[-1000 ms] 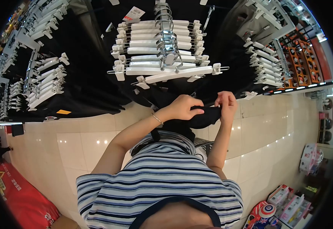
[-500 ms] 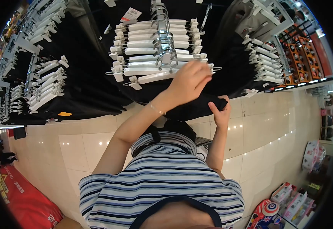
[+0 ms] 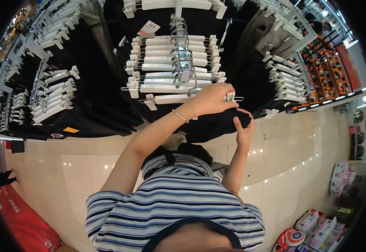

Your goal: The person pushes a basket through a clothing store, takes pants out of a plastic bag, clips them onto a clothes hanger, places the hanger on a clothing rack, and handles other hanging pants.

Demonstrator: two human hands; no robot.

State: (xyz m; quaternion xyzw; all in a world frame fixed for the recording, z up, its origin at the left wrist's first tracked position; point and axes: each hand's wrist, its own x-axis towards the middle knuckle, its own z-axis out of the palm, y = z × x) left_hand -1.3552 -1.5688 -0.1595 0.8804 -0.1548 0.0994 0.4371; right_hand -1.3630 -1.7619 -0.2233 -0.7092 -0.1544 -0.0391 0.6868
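Observation:
At the front of the rack, a white clip hanger [image 3: 170, 99] sits tilted, its hook near the end of the metal rail [image 3: 183, 63]. My left hand [image 3: 212, 100], with a bracelet at the wrist, reaches across and is closed on this hanger's right end by the clip; the fingertips are partly hidden. A black garment [image 3: 212, 126] hangs below, and my right hand [image 3: 244, 128] pinches its upper right edge between thumb and fingers. Behind it, several white clip hangers [image 3: 157, 67] with black clothes line the rail.
More racks of black clothes on white hangers stand left [image 3: 57, 101] and right [image 3: 290, 80]. A paper tag [image 3: 148, 28] shows near the back. Orange shelving [image 3: 327, 75] is far right, boxed goods [image 3: 323, 231] lower right, a red cover [image 3: 25, 222] lower left, over tiled floor [image 3: 82, 164].
My left hand has come down from above the front hanger onto its right end. My right hand keeps hold of the black garment. The view has shifted, with the rack appearing lower.

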